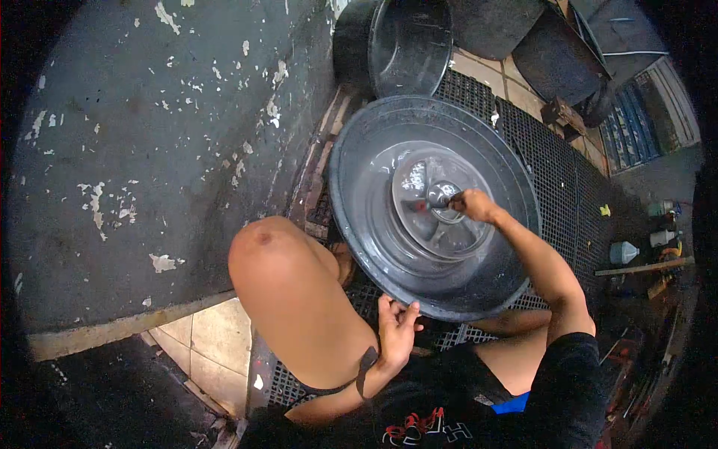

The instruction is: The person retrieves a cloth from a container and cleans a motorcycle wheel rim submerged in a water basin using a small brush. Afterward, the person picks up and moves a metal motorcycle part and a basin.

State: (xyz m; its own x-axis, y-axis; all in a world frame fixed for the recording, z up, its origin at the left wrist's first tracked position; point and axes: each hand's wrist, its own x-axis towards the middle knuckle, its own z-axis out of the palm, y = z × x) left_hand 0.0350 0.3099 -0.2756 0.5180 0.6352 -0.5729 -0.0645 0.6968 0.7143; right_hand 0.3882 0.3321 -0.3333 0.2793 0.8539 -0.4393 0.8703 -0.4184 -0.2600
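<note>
A large round black plastic tub (359, 217) stands tilted between my legs. Inside it sits a shiny, see-through-looking round piece (464, 238) with spoke-like sections and a domed middle. My right hand (476, 205) reaches over the tub, its fingers closed close to the dome; a small dark bit shows at the fingertips, too small to name. A reddish spot lies just left of them. At the tub's near edge, my left hand (396, 329) grips the rim with thumb and fingers.
A second black tub (355, 52) stands behind the first. To the left rises a dark block with peeling paint (164, 172). Black perforated mats (553, 165) cover tiled floor. A wooden stick (647, 266) and a pale container (623, 253) lie at the right.
</note>
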